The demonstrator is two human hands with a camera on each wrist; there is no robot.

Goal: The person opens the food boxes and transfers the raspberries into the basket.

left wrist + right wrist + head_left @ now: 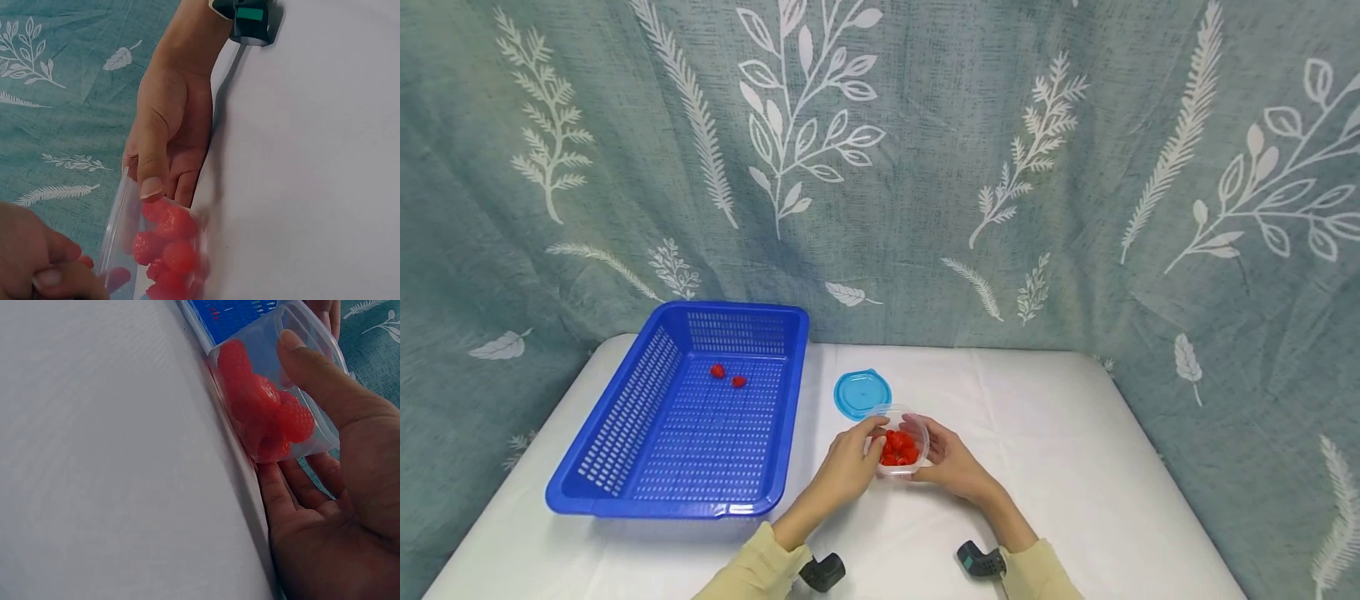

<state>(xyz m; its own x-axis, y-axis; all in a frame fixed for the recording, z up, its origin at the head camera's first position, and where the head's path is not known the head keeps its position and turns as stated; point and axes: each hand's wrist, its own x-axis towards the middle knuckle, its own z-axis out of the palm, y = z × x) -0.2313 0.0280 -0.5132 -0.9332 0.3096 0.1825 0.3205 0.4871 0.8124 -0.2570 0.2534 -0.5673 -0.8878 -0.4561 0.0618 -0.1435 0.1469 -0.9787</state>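
Observation:
A small clear plastic container (901, 470) stands on the white table in the head view, with several red raspberries (904, 447) inside. My right hand (951, 462) grips it from the right. In the right wrist view its thumb lies over the rim and its fingers lie along the side. From the left, my left hand (848, 461) reaches to the rim. A bit of red, apparently a raspberry (86, 261), shows at its fingertips in the left wrist view, mostly covered by the fingers. Behind the container lies a round blue lid (861, 393).
To the left stands a large blue plastic basket (677, 507) with slotted walls. Two raspberries (718, 371) lie on its floor toward the back. The white table (1045, 433) stretches to the right. Green leaf-patterned cloth (925, 217) hangs behind and at the sides.

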